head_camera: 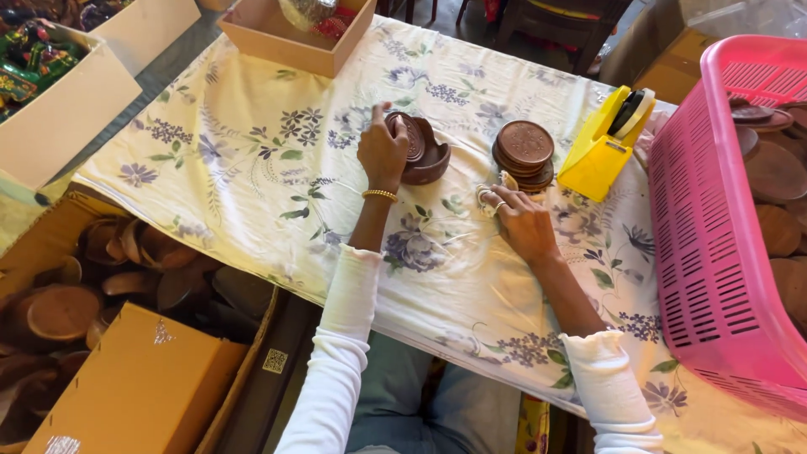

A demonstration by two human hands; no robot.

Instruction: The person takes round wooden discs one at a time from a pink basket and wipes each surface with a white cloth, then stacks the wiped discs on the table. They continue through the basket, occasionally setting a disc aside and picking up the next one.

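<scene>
Brown wooden holder [424, 155], a round dish with coasters standing on edge inside it, sits on the desk [252, 160] just left of a flat stack of matching brown coasters [524, 151]. The person's left hand [382, 151] is clamped around the holder's left rim, fingers curled over the top. The right hand [519, 220] rests on the floral cloth just below the stack, fingers closed on a small pale scrap [487, 197] whose nature cannot be told. A yellow tape dispenser [603, 145] stands just right of the stack, and a pink slotted basket [714, 227] holding more brown discs lies farther right again. An open cardboard box [290, 38] sits beyond the holder, near the far edge. Judging by its look, the holder is rigid, light wood with a smooth finish: unlikely to bend, but apt to tip, and loose coasters could slide out. The rim or the base appears the safest place to grip, with the whole kept level.
</scene>
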